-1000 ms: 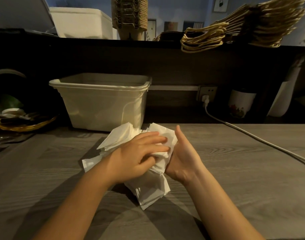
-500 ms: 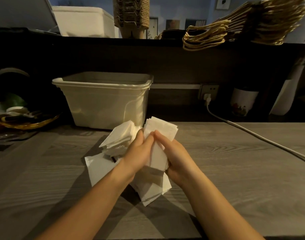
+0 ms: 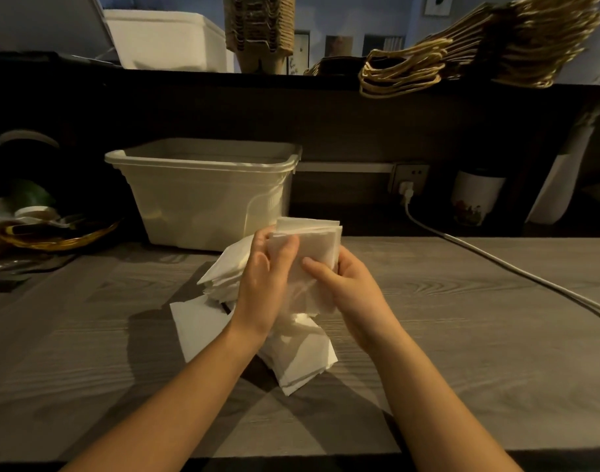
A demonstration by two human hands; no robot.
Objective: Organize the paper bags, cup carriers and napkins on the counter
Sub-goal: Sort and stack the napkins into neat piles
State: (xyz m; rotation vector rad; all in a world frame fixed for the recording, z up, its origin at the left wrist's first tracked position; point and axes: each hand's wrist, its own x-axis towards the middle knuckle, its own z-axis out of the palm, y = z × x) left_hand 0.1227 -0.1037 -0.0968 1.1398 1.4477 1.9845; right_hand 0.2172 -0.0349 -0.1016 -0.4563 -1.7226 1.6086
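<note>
Head view: left hand and right hand grip clamped on napkin stack, raised above loose napkins.

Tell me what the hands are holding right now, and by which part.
A small stack of white square paper napkins: the left hand pinches its upper left edge, the right hand holds its lower right side.

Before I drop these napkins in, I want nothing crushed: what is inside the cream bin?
Of the cream bin only the upper inner walls show, bare. Its front wall hides the floor, so anything low inside cannot be seen.
</note>
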